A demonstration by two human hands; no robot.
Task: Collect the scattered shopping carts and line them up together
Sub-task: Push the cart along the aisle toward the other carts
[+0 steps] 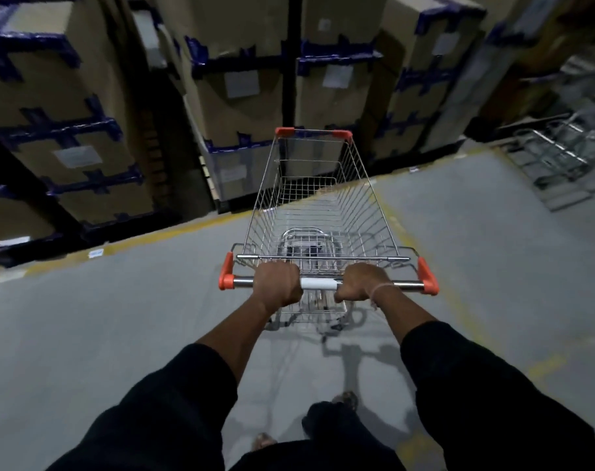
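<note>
We see a shopping cart (318, 212) standing on the grey floor (68, 317) right in front of us, its nose towards a wall of stacked cardboard boxes (241, 107). It is a bright wire basket, narrower at the far end, with orange plastic caps on its front corners and on both ends of the handle bar (410, 284). The bar is polished metal with a white sleeve at its middle. Our left hand (278, 283) wraps the bar left of that sleeve, fingers curled tight over it; our right hand (363, 283) grips it on the other side, a thin band at the wrist. Both forearms reach forward out of dark sleeves (160, 413). The boxes are brown with blue tape along their edges and pale labels. Far right, blurred, more wire carts (558, 154) stand together. A worn yellow line (146, 237) runs along the foot of the boxes
</note>
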